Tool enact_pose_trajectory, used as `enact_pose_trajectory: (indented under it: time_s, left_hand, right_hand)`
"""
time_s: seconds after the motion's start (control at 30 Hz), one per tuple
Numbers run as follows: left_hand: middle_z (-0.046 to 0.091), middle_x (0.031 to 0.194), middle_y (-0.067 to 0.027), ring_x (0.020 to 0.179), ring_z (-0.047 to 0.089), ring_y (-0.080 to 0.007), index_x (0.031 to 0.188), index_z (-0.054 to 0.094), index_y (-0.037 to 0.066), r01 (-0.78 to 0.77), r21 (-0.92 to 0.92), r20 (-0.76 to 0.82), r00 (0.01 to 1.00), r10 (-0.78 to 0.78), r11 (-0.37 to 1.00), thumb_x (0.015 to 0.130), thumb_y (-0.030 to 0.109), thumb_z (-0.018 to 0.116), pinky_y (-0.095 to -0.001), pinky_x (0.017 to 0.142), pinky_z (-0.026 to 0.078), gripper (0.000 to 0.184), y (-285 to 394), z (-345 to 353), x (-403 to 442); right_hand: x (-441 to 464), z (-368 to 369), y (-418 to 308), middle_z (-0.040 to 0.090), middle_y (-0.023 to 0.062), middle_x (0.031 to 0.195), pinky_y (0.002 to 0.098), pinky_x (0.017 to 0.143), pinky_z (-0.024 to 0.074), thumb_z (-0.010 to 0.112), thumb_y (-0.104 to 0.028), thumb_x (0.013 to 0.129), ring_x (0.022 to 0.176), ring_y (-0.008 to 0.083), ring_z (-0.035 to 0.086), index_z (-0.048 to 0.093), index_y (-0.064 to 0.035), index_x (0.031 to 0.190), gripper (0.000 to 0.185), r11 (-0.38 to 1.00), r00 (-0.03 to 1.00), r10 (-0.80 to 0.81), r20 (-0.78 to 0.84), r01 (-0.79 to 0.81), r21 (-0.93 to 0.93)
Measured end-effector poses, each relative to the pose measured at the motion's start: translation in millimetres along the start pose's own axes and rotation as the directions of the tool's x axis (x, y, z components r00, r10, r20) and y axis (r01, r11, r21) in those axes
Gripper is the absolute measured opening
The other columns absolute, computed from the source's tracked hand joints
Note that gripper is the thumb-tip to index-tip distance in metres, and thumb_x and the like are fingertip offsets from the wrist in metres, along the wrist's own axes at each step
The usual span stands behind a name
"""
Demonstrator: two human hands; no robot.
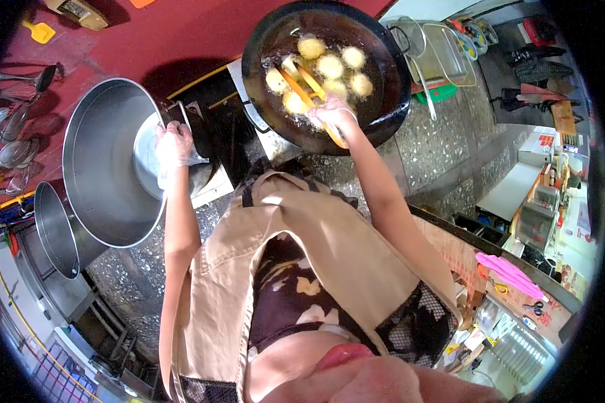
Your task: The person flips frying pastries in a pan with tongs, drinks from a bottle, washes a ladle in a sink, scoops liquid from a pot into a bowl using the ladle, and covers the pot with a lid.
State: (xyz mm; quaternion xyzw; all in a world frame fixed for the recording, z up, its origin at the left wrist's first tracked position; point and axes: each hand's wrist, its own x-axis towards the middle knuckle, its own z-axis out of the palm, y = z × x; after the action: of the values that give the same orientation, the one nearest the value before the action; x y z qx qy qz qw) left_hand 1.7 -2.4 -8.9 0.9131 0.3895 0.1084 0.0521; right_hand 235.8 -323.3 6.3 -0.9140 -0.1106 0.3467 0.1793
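A dark wok (390, 111) of bubbling oil holds several pale yellow, round fritters (329, 66). Over it, my right hand (335, 113), in a clear plastic glove, is closed around long orange-brown tongs (296, 84). The tongs' tips reach in among the fritters; whether they pinch one I cannot tell. A large, deep metal pot (101, 174) stands left of the wok, its mouth facing up toward me. My left hand (174, 144), also gloved, is curled over the pot's right rim, close to a metal handle. Its fingertips are partly hidden.
Ladles, strainers and whisks (17, 151) hang or lie at the far left. A smaller metal pot (50, 228) stands below the large one. Right of the wok are a round mesh strainer (410, 37) and a wire-rimmed tray (447, 54). A pink cloth (511, 275) lies lower right.
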Motion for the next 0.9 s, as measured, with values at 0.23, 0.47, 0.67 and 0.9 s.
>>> enact_pose_trajectory:
  time_s: [0.23, 0.47, 0.67, 0.9]
  left_hand:
    - [0.057, 0.101, -0.0221, 0.084, 0.061, -0.04, 0.092, 0.066, 0.013, 0.024, -0.029, 0.037, 0.999, -0.023, 0.999, 0.081, 0.033, 0.054, -0.0477, 0.074, 0.051, 0.025, 3.5, -4.9, 0.8]
    - [0.058, 0.098, -0.0187, 0.079, 0.061, -0.0378, 0.084, 0.066, 0.013, 0.011, -0.009, -0.035, 0.999, -0.011, 1.0, 0.076, 0.026, 0.058, -0.0453, 0.071, 0.052, 0.017, 3.9, -2.2, 0.3]
    - [0.058, 0.096, -0.0184, 0.081, 0.06, -0.0376, 0.084, 0.066, 0.012, 0.0, -0.023, -0.046, 0.999, -0.002, 1.0, 0.076, 0.026, 0.058, -0.0451, 0.073, 0.051, 0.017, 0.7, 1.0, 0.1]
    - [0.058, 0.097, -0.0174, 0.082, 0.06, -0.0373, 0.085, 0.066, 0.013, 0.049, -0.037, 0.001, 0.999, -0.049, 0.998, 0.077, 0.027, 0.058, -0.0452, 0.073, 0.05, 0.018, 9.3, -8.0, 0.0]
  right_hand:
    - [-15.9, -8.4, 1.3, 0.049, 0.0229, 0.127, 0.0331, 0.096, 0.0436, 0.072, -0.049, 0.067, 0.112, 0.0328, 0.054, 0.034, 0.0063, 0.133, 0.094, 0.966, 0.946, 0.048, -0.321, -0.125, -0.226]
    - [27.7, -26.7, -14.6, 0.047, 0.0169, 0.131, 0.0315, 0.098, 0.0426, 0.07, -0.048, 0.068, 0.119, 0.0253, 0.05, 0.038, 0.0048, 0.131, 0.088, 0.911, 0.968, 0.145, -0.205, -0.211, -0.354]
    - [61.0, -7.8, -4.8, 0.065, 0.0181, 0.099, 0.0342, 0.083, 0.0467, 0.071, -0.042, 0.07, 0.094, 0.0284, 0.062, 0.065, -0.0002, 0.099, 0.051, 0.971, 0.991, -0.055, -0.121, 0.025, -0.238]
    - [67.3, -7.4, 26.2, 0.065, 0.0166, 0.103, 0.0318, 0.085, 0.048, 0.074, -0.039, 0.07, 0.091, 0.0257, 0.063, 0.063, 0.0025, 0.105, 0.056, 0.938, 0.987, 0.159, -0.023, -0.144, 0.315]
